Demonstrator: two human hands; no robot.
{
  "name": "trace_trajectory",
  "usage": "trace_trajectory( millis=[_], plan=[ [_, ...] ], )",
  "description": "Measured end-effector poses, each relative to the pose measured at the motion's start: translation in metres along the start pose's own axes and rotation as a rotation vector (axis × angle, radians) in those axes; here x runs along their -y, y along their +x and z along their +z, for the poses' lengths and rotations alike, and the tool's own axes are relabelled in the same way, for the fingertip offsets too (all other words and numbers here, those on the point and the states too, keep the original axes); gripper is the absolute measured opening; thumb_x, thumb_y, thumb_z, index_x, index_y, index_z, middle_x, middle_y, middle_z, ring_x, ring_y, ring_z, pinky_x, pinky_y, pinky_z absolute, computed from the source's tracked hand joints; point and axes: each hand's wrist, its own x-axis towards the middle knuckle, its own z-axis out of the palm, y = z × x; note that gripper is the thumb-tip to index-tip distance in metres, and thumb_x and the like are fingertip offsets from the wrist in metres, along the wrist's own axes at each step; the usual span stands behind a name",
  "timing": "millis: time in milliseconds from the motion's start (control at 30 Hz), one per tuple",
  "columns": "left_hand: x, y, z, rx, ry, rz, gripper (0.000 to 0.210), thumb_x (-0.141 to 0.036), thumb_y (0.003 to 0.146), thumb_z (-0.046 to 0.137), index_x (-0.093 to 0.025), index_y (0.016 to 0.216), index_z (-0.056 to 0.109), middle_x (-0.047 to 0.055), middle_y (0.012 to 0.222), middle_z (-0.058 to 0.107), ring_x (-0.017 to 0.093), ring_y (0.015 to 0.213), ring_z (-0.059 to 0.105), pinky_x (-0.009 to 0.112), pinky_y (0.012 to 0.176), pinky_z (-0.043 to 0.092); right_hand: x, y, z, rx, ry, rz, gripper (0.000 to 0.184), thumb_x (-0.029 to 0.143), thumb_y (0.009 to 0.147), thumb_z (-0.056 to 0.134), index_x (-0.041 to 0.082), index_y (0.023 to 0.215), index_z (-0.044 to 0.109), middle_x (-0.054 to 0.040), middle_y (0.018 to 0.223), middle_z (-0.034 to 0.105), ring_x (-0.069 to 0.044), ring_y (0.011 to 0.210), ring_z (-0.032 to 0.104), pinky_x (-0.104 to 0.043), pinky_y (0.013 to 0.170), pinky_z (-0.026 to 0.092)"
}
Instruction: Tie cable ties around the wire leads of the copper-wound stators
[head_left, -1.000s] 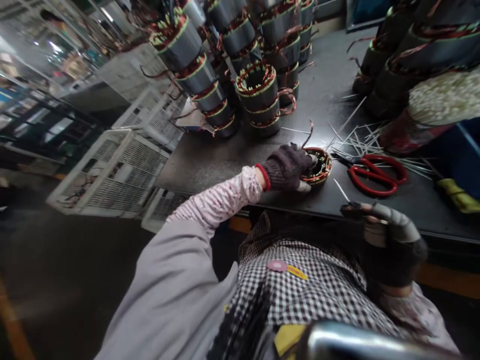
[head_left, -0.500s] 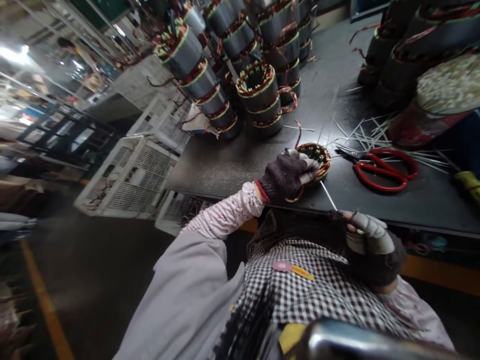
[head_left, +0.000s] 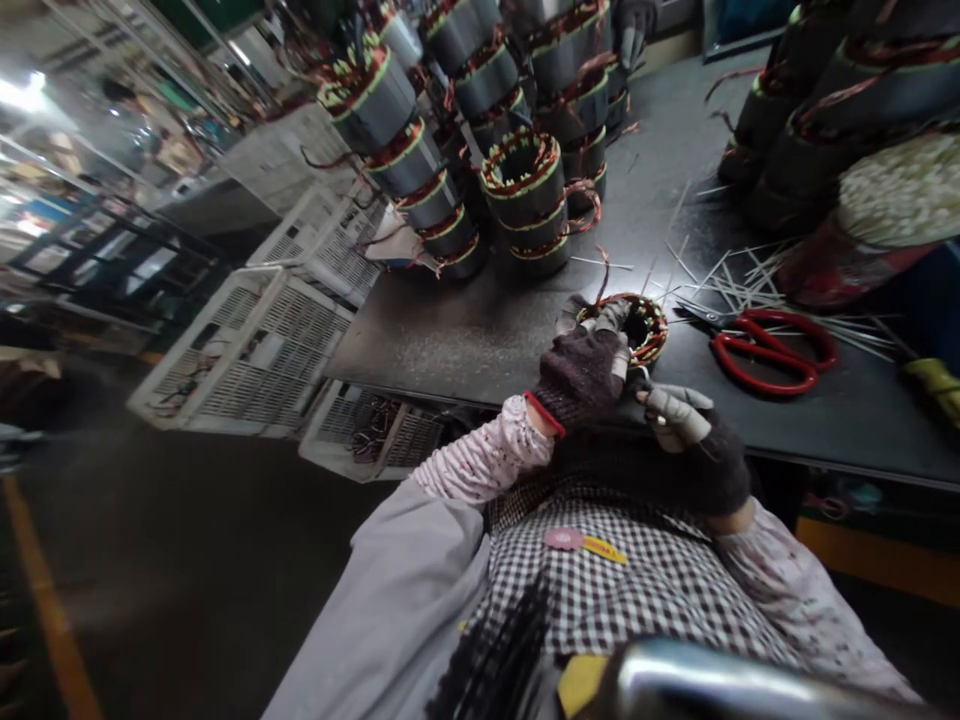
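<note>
A small motor stator (head_left: 649,335) with copper windings and pale slot ends stands near the table's front edge. My left hand (head_left: 589,360), in a dark glove with taped fingertips, is closed on its left side, fingers over the rim. Close against the stator's front is my right hand (head_left: 686,425), also gloved and taped, its thumb and fingers pinched together at a white plastic tie (head_left: 642,373). Only a short bit of the tie shows; the rest is hidden by fingers. Red-handled scissors (head_left: 776,350) lie just right of the stator.
Loose white ties (head_left: 739,285) lie scattered behind the scissors, beside a container packed with more ties (head_left: 900,190). Stacked stators (head_left: 525,200) stand at the back left, others at the right. White plastic crates (head_left: 247,340) sit left of the table. Another person's gloved hand (head_left: 637,28) shows behind the stacks.
My right hand has moved up and left to the stator; the tie, earlier stretched between them, is now mostly hidden. My left hand has shifted slightly back along the rim. Another person's hand has appeared.
</note>
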Motion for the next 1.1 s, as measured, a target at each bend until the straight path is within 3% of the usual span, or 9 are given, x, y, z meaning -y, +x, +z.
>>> trace_trajectory(
  millis=[167,367,467,567,767,933,1100],
  plan=[
    [-0.002,0.000,0.000,0.000,-0.001,-0.033,0.046,-0.031,0.111,0.055,-0.015,0.152,0.066,0.017,0.141,0.081,0.031,0.132,0.079,0.059,0.136,0.046,-0.001,-0.008,-0.010,0.017,-0.060,-0.115,0.060,0.015,0.099,0.066,0.041,0.153,0.069,-0.0096,0.126,0.084,-0.026,0.101,0.085,-0.039,0.080,0.073],
    [-0.001,0.003,-0.003,0.056,-0.115,-0.130,0.034,-0.027,0.107,0.062,-0.015,0.137,0.074,0.014,0.130,0.085,0.028,0.126,0.080,0.050,0.129,0.055,-0.008,0.014,0.010,-0.056,-0.093,-0.147,0.047,0.017,0.100,0.066,0.034,0.142,0.078,-0.0100,0.117,0.087,-0.024,0.094,0.085,-0.037,0.078,0.073],
    [0.004,0.000,0.000,0.041,-0.270,-0.129,0.032,-0.021,0.107,0.061,-0.018,0.136,0.073,0.010,0.132,0.085,0.022,0.128,0.079,0.041,0.124,0.059,-0.005,0.011,0.008,-0.158,-0.111,-0.167,0.058,0.013,0.094,0.073,0.040,0.146,0.075,-0.0078,0.117,0.087,-0.027,0.100,0.085,-0.042,0.084,0.075],
    [0.004,-0.002,0.003,0.013,-0.248,-0.134,0.030,-0.025,0.108,0.061,-0.015,0.133,0.073,0.014,0.133,0.084,0.025,0.131,0.078,0.045,0.127,0.057,-0.006,0.002,0.001,-0.161,-0.108,-0.152,0.065,0.013,0.091,0.075,0.045,0.148,0.073,-0.0071,0.122,0.086,-0.029,0.102,0.086,-0.043,0.079,0.075],
    [0.003,0.000,0.000,-0.008,-0.241,-0.160,0.032,-0.027,0.106,0.063,-0.017,0.134,0.075,0.013,0.137,0.083,0.028,0.130,0.079,0.044,0.123,0.060,-0.019,0.018,0.010,-0.122,-0.072,-0.141,0.047,0.021,0.096,0.073,0.033,0.140,0.080,-0.0125,0.126,0.085,-0.029,0.110,0.084,-0.044,0.093,0.074],
    [0.002,-0.005,0.001,-0.029,-0.311,-0.159,0.043,-0.024,0.105,0.066,-0.017,0.147,0.071,0.012,0.139,0.083,0.025,0.136,0.077,0.040,0.123,0.060,-0.011,0.030,0.009,-0.118,-0.065,-0.079,0.026,0.025,0.098,0.073,0.028,0.118,0.087,-0.0100,0.110,0.087,-0.025,0.098,0.084,-0.039,0.085,0.074],
    [0.004,-0.011,0.007,-0.064,-0.405,-0.174,0.039,-0.019,0.104,0.067,-0.016,0.142,0.074,0.012,0.139,0.083,0.024,0.134,0.078,0.038,0.119,0.062,-0.006,0.037,0.008,-0.118,-0.037,-0.001,0.020,0.029,0.095,0.074,0.025,0.108,0.088,-0.0119,0.110,0.088,-0.027,0.103,0.084,-0.044,0.092,0.073]
  ],
)
